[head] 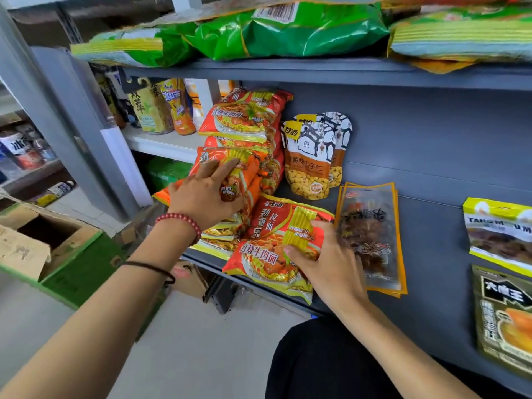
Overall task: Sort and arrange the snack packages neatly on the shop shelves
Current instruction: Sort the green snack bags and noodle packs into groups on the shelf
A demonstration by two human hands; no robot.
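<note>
Several red-and-orange instant noodle packs stand stacked at the left end of the grey shelf [431,180]. My left hand [201,194] lies flat with spread fingers on the front pack of the stack [247,171]. A separate noodle pack [267,243] lies flat at the shelf's front edge, and my right hand [322,257] grips its right side, thumb on top. Behind stand two seed pouches [313,156]. Clear-and-orange dried meat packs [371,234] lie just right of my right hand.
Green snack bags [288,33] fill the shelf above. Yellow and olive packets [498,234] lie at the far right of the shelf. Bottles [161,108] stand on a white shelf behind. An open cardboard box [43,240] sits on the floor at the left.
</note>
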